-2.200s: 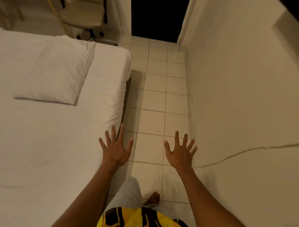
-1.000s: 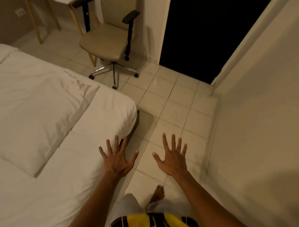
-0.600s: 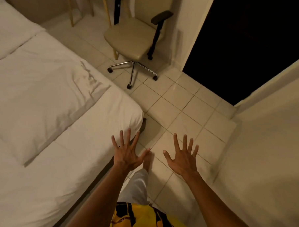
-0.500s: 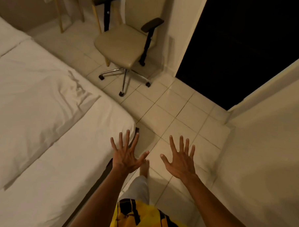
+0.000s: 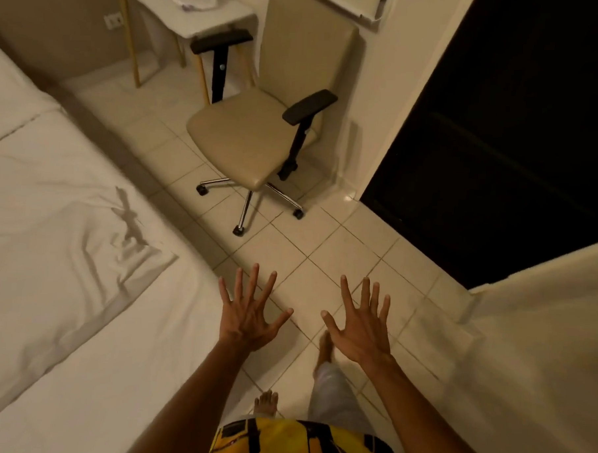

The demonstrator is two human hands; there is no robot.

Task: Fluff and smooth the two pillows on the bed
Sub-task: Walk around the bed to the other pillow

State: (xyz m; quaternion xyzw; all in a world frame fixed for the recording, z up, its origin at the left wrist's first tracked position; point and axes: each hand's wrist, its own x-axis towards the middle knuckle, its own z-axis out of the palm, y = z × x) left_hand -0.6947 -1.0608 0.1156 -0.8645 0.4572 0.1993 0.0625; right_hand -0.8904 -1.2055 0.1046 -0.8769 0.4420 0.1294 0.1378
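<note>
A white pillow lies flat on the white bed at the left, its near corner creased. A second white pillow shows partly at the far left edge. My left hand hovers with fingers spread above the bed's right edge, to the right of the near pillow and not touching it. My right hand is also spread, palm down, over the tiled floor. Both hands hold nothing.
A beige swivel chair with black armrests stands on the tiled floor ahead, by a small white table. A dark doorway opens at the right, beside a cream wall. My bare feet stand between bed and wall.
I have walked forward along the bed toward its head; the chair and doorway are closer and the near pillow has slid left. Both hands stay spread and empty.
</note>
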